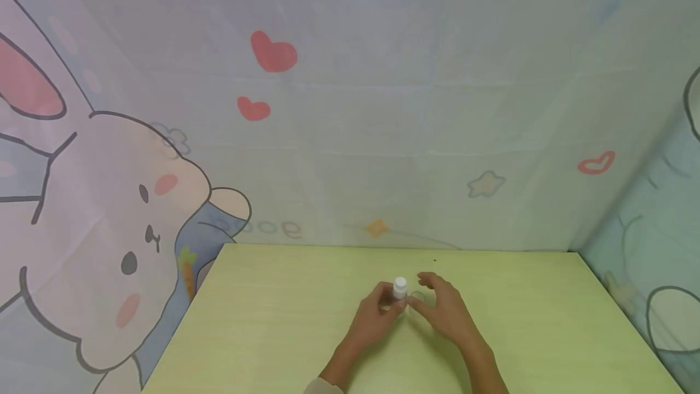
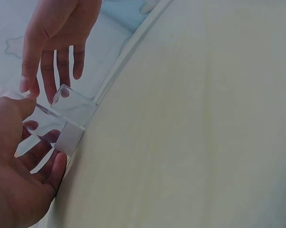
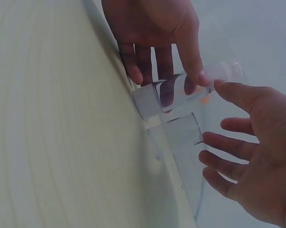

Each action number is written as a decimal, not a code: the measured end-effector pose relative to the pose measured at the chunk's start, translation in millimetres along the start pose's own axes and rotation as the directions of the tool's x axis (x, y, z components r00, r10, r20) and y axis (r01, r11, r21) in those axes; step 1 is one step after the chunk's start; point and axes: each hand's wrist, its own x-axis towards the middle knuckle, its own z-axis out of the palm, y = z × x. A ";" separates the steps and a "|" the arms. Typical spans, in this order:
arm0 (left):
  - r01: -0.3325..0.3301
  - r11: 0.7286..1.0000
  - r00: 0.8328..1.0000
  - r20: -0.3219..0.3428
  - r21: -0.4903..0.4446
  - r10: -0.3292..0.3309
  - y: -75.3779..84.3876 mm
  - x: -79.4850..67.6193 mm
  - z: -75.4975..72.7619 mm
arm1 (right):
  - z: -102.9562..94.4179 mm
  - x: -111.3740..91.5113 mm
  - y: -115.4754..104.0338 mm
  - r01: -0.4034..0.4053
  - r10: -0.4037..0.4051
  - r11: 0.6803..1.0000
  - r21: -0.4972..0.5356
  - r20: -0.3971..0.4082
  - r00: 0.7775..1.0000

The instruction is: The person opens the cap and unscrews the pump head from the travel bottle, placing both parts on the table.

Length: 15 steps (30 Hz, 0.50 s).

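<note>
Clear bottle (image 3: 183, 97), white top and base, stands upright on the table (image 1: 262, 321). Clear cylinder (image 3: 180, 127) upright just beside it.

Shows faint lettering (image 1: 267, 228) low on the far backdrop (image 1: 355, 138), left of middle; ends seemingly in "g", otherwise too pale to read.

Yellow-green table (image 1: 262, 309), printed backdrop (image 1: 361, 126), cartoon rabbit (image 1: 98, 217), red hearts (image 1: 276, 56)
</note>
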 end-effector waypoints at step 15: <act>0.008 1.000 1.000 -0.004 -0.004 -0.008 -1.7 1.3 0.3 | 1.1 3.3 -2.2 0.054 -0.053 0.998 0.026 -0.042 0.998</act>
